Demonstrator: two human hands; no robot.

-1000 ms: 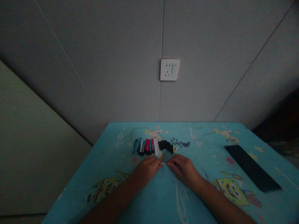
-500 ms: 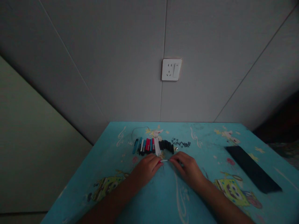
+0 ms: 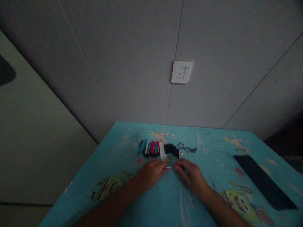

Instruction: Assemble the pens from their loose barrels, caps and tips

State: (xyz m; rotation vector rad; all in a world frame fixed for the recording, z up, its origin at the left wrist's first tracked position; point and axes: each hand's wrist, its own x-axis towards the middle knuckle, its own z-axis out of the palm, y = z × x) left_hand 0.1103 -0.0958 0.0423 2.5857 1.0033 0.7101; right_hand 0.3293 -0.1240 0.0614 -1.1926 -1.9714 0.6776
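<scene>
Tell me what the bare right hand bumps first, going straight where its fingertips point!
Probably the thin, straight white stick poking from the left hand, though depth makes any gap hard to judge.

View tilted; dark shape appeared (left edge)

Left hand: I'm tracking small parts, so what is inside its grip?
A thin white piece sticks out of the left hand toward the right hand; what the grip covers cannot be seen.
</scene>
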